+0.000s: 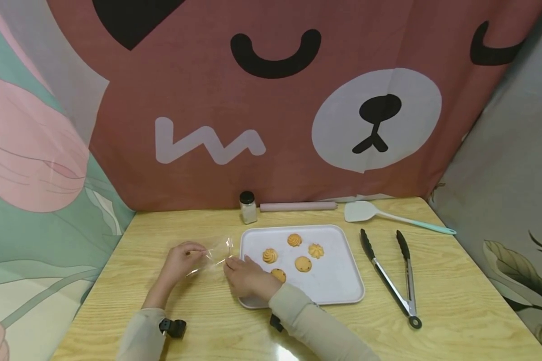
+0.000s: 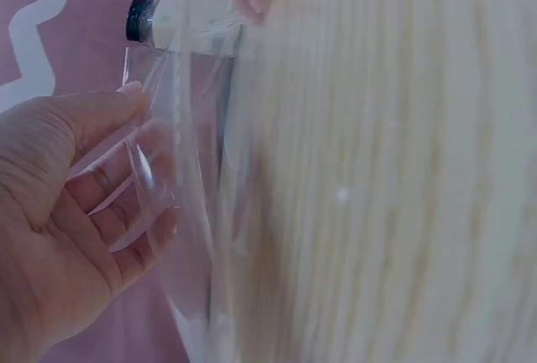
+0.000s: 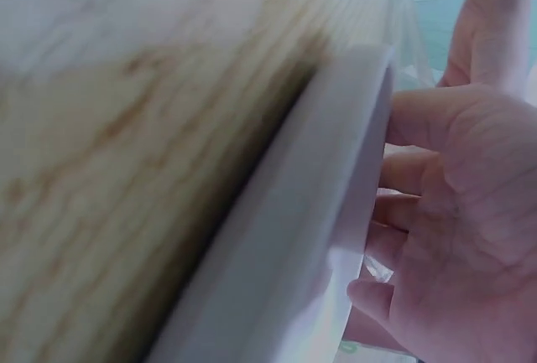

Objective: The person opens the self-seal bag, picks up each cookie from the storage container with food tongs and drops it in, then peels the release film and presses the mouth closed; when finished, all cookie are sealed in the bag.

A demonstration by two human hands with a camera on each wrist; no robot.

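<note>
A clear plastic bag (image 1: 217, 254) stretches between the two hands, just left of the white tray (image 1: 352, 291). My left hand (image 1: 182, 260) pinches the bag's left side; in the left wrist view the thumb (image 2: 105, 116) lies on the near side of the film and the other fingers show through behind it. Over the tray's left rim, my right hand (image 1: 248, 276) has its fingertips on the bag's right edge, fingers bent. Several cookies sit on the tray, among them a swirled cookie (image 1: 270, 255) and a round cookie (image 1: 303, 263). The right hand partly covers another cookie (image 1: 278, 274).
Behind the tray stand a jar with a black lid (image 1: 248, 208) and a pink rolling pin (image 1: 298, 206). A white spatula (image 1: 361, 211) lies at the back right. Spread tongs (image 1: 408, 303) lie right of the tray. A printed curtain (image 1: 198, 90) hangs along the table's back edge.
</note>
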